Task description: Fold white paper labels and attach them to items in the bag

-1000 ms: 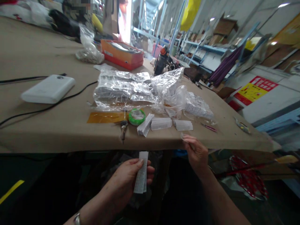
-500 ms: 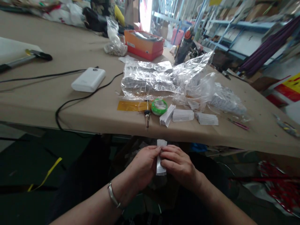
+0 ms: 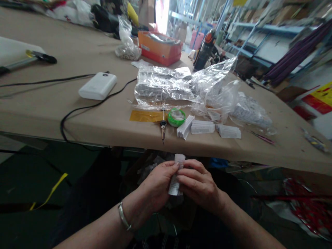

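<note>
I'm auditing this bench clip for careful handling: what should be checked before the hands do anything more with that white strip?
1. Grip on the white strip: ok. The left hand and right hand both pinch it.
2. Strip clear of the table: ok. It is held below and in front of the edge.
3. White stacks: ok. All three lie on the table, untouched.
4. Soldering iron: not ok. Its tip lies close to the edge, pointing toward the hands.
5. Iron hot or cold: cannot tell.
6. Print on the strip: cannot tell, because it is blurred.
</note>
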The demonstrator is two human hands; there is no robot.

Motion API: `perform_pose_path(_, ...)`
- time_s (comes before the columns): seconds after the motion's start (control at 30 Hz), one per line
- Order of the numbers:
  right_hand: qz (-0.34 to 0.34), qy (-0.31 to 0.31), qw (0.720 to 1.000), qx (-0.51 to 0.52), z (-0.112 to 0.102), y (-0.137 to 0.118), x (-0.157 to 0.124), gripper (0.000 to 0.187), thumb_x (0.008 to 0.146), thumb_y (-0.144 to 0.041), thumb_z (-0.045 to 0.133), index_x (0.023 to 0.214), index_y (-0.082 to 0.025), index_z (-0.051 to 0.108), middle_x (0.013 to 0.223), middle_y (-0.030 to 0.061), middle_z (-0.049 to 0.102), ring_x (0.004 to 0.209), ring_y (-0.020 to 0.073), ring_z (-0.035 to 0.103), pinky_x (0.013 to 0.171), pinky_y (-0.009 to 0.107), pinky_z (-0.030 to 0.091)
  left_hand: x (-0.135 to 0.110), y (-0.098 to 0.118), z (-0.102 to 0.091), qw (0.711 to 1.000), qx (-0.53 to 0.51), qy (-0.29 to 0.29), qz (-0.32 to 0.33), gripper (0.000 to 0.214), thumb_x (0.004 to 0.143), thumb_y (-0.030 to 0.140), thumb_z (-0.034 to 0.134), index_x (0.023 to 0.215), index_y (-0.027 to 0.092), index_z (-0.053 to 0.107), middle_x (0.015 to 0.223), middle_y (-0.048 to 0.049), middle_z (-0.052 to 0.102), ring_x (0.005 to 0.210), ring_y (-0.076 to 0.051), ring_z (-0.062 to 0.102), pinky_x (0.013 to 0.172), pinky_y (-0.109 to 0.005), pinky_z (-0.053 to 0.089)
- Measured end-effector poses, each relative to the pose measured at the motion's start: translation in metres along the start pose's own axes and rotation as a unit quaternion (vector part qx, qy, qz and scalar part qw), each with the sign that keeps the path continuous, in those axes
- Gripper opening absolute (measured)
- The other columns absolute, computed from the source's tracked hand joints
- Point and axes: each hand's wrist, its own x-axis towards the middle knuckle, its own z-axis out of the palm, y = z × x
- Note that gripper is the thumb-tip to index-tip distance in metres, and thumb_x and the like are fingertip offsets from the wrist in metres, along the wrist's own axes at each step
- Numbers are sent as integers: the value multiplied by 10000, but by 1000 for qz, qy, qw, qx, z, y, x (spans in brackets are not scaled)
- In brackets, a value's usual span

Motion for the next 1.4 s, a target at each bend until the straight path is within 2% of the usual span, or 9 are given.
perform_pose_path(0.1,139,108,979,100,-3,5,-3,250,820,-283,621,1062,-226,593,1058,86,618,1113,254,532,957,456,443,-5,2,-1,998,43,-41,-20,143,835,217,557,886,97,616,664,-51,626,530,-134,593,531,-264,480)
perform_pose_path(0.17,257,115,931,233,-5,11,-3,309,815,-358,628,1089,-228,572,1059,80,604,1053,229,567,926,419,462,-9,3,-1,994,70,-71,-39,182,842,283,555,887,113,600,662,-49,625,553,-156,611,563,-300,497)
perform_pose_path(0.3,350,-65,776,521,-6,23,4,661,642,-491,759,1199,-218,529,1065,69,624,939,195,617,843,338,495,-13,-1,-1,987,96,-106,-68,223,827,350,573,827,127,589,649,-32,614,535,-137,600,532,-262,483)
perform_pose_path(0.37,348,-110,730,578,-4,26,7,678,589,-465,799,1167,-199,565,1067,71,631,937,194,618,856,328,481,-13,-3,-2,983,113,-120,-83,245,825,363,572,812,120,597,643,-39,620,509,-125,590,508,-239,472)
perform_pose_path(0.57,352,-97,672,644,7,28,9,425,565,-378,823,883,-162,642,1158,112,600,1031,244,593,915,385,442,-15,-10,-6,978,133,-134,-94,246,823,376,569,825,131,594,637,-51,642,488,-122,582,497,-226,443)
perform_pose_path(0.73,356,-109,662,650,9,28,7,355,575,-339,824,808,-157,625,1176,116,592,1042,244,594,907,383,444,-14,-12,-8,974,146,-142,-98,289,805,406,583,776,122,622,637,-59,640,510,-126,572,520,-237,430)
perform_pose_path(1.0,354,-115,699,611,8,27,5,412,595,-417,802,865,-164,622,1169,106,597,1015,247,602,870,389,476,-15,-12,-10,973,149,-145,-103,307,806,390,580,722,100,635,632,-78,639,505,-118,566,523,-228,427)
perform_pose_path(1.27,290,-18,934,206,-10,3,11,352,824,-334,621,1148,-208,571,1125,84,591,1058,215,560,928,357,450,-13,-10,-15,990,85,-99,-59,244,789,374,615,777,132,595,651,-19,596,519,-122,580,513,-237,431)
perform_pose_path(1.4,232,-32,971,57,-8,-3,13,322,876,-327,548,1171,-197,554,1139,104,584,1088,228,533,938,384,449,-14,-7,-14,992,91,-76,-53,209,790,336,617,792,129,591,633,-10,582,500,-117,575,507,-238,433)
